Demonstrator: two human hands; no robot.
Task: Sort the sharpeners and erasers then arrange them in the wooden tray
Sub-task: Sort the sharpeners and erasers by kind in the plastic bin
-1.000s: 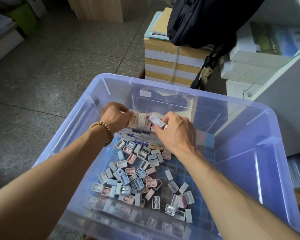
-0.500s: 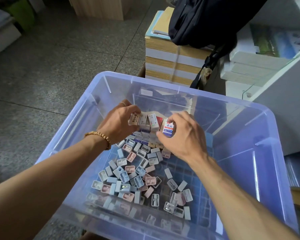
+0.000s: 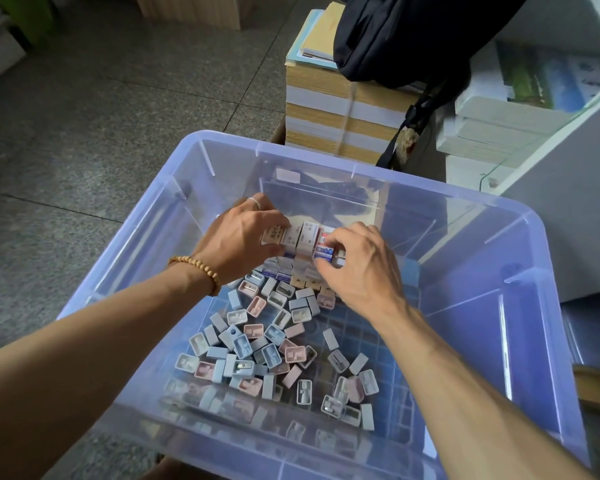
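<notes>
Reaching into the clear plastic bin [image 3: 174, 216], I have both hands at the row of erasers [image 3: 300, 237] that stands on edge near the far side of its floor. My left hand [image 3: 243, 237] curls around the left end of this row, thumb in front and fingers behind, so it grips the outer erasers; a ring is on one finger and a bead bracelet [image 3: 201, 271] is on the wrist. My right hand [image 3: 357, 265] pinches one eraser with a blue label [image 3: 323, 251] between the thumb and the fingertips, at the right end of the same row and touching its neighbours. More erasers lie flat just below the row. Nearer to me, the loose sharpeners [image 3: 267, 344], pale blue, pink and grey, lie scattered in a heap on the bin floor. I cannot see a wooden tray from here. Behind the bin stand a stack of books [image 3: 340, 112] and a black bag [image 3: 406, 39] on top of it.
</notes>
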